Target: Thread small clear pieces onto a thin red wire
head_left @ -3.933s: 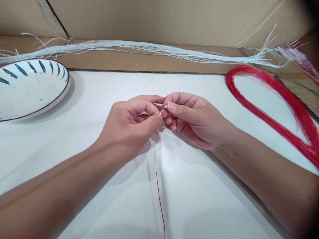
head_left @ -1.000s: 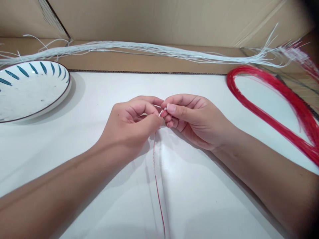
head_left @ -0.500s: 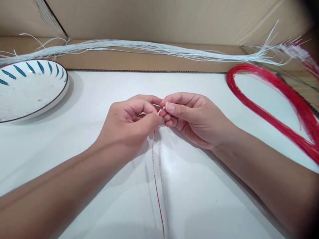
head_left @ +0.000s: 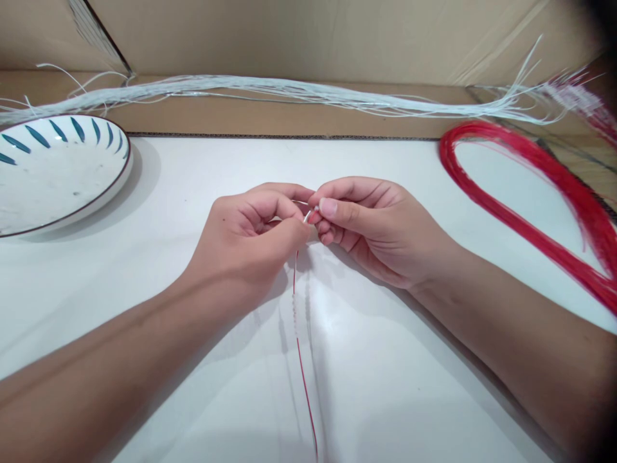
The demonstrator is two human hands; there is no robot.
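My left hand (head_left: 260, 238) pinches a thin white cord (head_left: 306, 217) between thumb and index finger near the middle of the view. Touching or nearly touching it, my right hand (head_left: 371, 225) has thumb and index finger pressed on a tiny whitish bead-like piece (head_left: 316, 209) at the cord. From below the left fingers a thin red cord (head_left: 303, 373) hangs down toward the bottom edge. Small clear beads (head_left: 295, 315) sit in a row along its upper part. How the white and red cords join is hidden by the fingers.
A white plate (head_left: 62, 173) with green leaf marks stands at the left on the white tabletop (head_left: 424, 386). A looped bundle of red cord (head_left: 506, 222) lies at the right. Along the cardboard at the back stretches a bundle of white strands (head_left: 289, 90).
Both hands keep their grip and almost the same place. The hanging red cord with its beads has swung very slightly left.
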